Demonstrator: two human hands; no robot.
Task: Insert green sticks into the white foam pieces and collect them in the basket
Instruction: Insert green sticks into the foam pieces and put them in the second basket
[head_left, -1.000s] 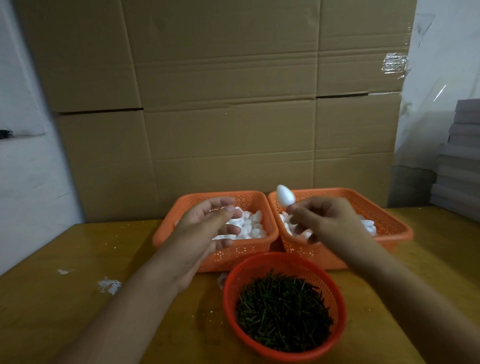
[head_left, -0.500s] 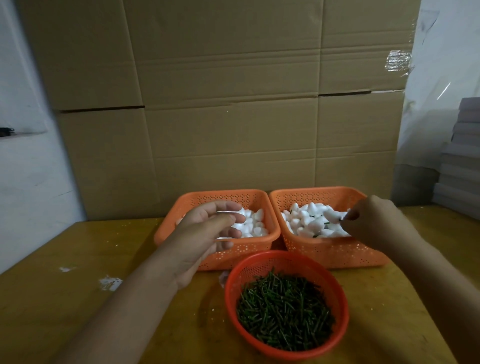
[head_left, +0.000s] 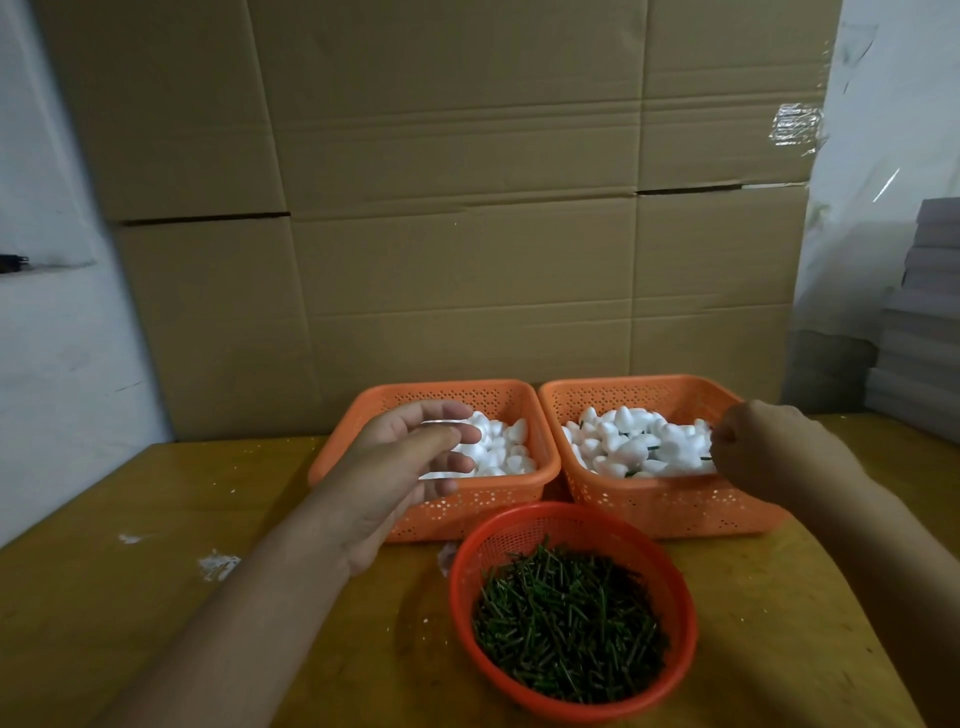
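Two orange rectangular baskets stand side by side at the back of the table. The left basket (head_left: 524, 395) holds plain white foam pieces (head_left: 506, 447). My left hand (head_left: 410, 462) hovers over its near left part, fingers loosely spread, holding nothing. The right basket (head_left: 649, 506) holds foam pieces with green sticks in them (head_left: 636, 447). My right hand (head_left: 769, 452) is over this basket's right edge with curled fingers. A stick end (head_left: 704, 458) lies right at its fingertips; whether they still pinch it is unclear. Loose green sticks (head_left: 569, 621) fill the round red basket (head_left: 685, 613) in front.
Large cardboard boxes (head_left: 467, 234) form a wall directly behind the baskets. White foam crumbs (head_left: 218, 564) lie on the yellow table (head_left: 130, 623) at the left. A stack of grey boards (head_left: 924, 322) stands at the far right.
My right hand carried a foam piece on a stick from above the baskets down into the right basket and has shifted slightly right. The left hand stayed over the left basket.
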